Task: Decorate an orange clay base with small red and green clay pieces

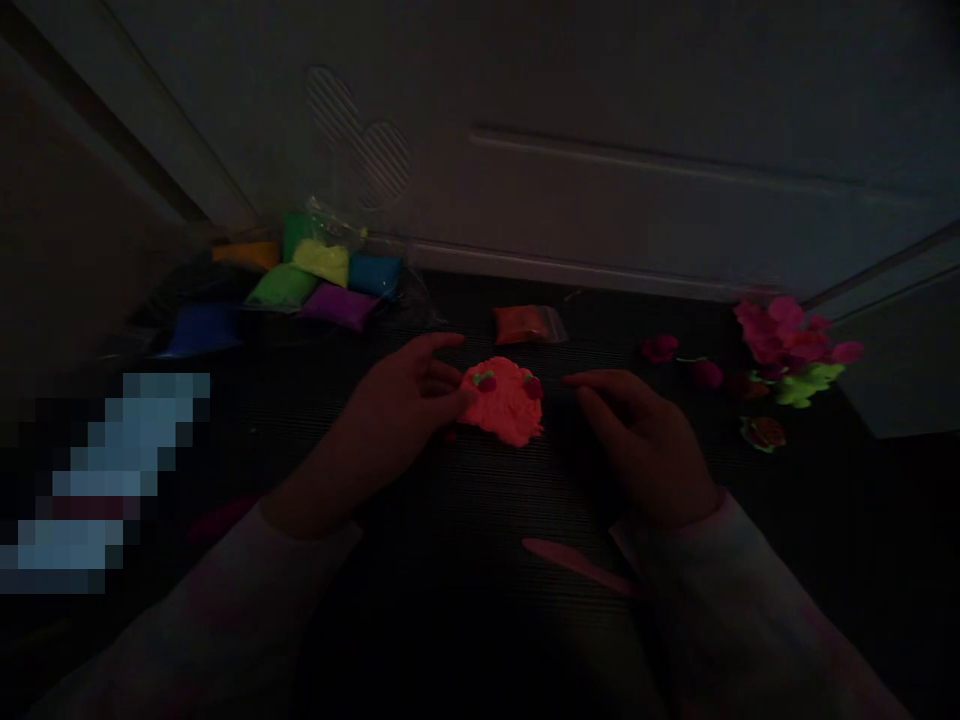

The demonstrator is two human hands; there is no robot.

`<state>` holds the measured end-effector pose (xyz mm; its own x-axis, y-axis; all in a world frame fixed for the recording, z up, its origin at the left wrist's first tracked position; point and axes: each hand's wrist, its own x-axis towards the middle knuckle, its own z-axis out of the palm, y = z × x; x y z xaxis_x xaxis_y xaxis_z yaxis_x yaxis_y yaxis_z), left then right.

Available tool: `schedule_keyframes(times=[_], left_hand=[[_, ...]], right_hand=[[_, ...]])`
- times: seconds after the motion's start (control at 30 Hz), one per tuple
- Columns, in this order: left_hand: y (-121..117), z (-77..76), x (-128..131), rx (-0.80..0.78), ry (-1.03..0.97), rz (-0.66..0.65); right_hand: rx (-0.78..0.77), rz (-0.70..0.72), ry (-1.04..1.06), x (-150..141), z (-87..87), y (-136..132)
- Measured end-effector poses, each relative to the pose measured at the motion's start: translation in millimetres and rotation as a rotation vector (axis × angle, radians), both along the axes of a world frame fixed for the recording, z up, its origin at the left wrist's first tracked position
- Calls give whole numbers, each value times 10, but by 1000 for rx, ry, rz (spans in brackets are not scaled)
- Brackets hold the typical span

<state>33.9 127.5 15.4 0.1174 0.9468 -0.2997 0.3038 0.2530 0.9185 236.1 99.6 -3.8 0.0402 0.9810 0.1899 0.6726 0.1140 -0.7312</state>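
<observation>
At the left, the coloured packets [339, 306] lie in a loose heap, plump enough that most look little used. The left hand [397, 402] has its thumb and fingers spread apart, the thumb at the left edge of the coral disc [504, 410], which lies on the dark surface [450, 500] between the two hands. Two berry-like bits [487, 383] with touches of green are set on its upper part, so the trimming seems begun; the lower part is plain, and how much more it calls for cannot be told. The right hand [649, 435] is apart from the disc, fingertips drawn in near the thumb; it is too dim to tell whether anything is pinched there. Beyond it, the pink cluster [784, 330] looks finished.

As to materials, the packets are pillow-shaped, some in clear, crinkled film. The disc appears to be soft clay, matte and lumpy with a ragged rim; the bits on it are rounded and dark red. A slim pink tool [577, 565], long and tapered, lies nearer the person. At far right, the cluster's petals are thin and rounded, over a lobed yellow-green base [810, 385]
</observation>
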Motion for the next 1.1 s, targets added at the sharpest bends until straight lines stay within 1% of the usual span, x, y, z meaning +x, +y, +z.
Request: schedule_keyframes(times=[0.07,0.13,0.23,0.33,0.47,0.6,0.7,0.83,1.1], left_hand=[[7,41,-30,-13,-62,44],[-23,85,-61,-70,-168,72],[-118,140,-106,-220,-356,56],[-222,169,-153,-328,-444,25],[-292,195,-198,-362,-428,-10],[-297,224,-195,-368,-379,16],[-301,233,-176,-365,-377,22],[-304,231,-157,-354,-388,30],[-308,211,-175,-368,-380,2]], right_hand=[[-11,-6,5,10,1,-2],[-16,-9,14,14,6,-7],[-30,1,42,-3,53,-38],[-81,30,105,-50,164,-136],[-162,123,230,-138,349,-347],[-177,228,317,-204,465,-480],[-146,275,259,-221,491,-498],[-76,293,153,-221,502,-502],[-47,321,100,-248,484,-482]])
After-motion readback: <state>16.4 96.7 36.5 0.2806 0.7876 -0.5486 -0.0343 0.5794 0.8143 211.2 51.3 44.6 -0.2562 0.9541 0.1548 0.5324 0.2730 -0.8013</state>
